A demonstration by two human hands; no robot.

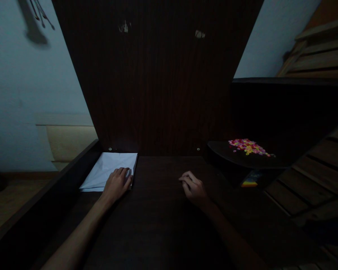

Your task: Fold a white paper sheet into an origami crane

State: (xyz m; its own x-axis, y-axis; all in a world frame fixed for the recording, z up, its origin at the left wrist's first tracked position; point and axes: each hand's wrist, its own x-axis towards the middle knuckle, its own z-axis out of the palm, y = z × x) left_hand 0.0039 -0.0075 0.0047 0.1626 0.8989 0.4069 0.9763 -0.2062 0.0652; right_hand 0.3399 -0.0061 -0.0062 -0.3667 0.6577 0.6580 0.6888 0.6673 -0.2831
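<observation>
My left hand lies on the right part of a stack of folded white paper at the left of the dark desk. Its fingers are curled, and a small pale, shiny thing shows between thumb and forefinger; its kind is unclear. Over the bare middle of the desk, my right hand has its fingers drawn together in a pinch. Whatever may be between those fingertips is too small and dark to tell. A heap of small pink, red and yellow pieces sits on the raised shelf to the right.
A tall dark wooden panel rises behind the desk. A raised side board borders the left. The rounded shelf stands at the right, with a colourful item beneath it. Wooden slats lie beyond.
</observation>
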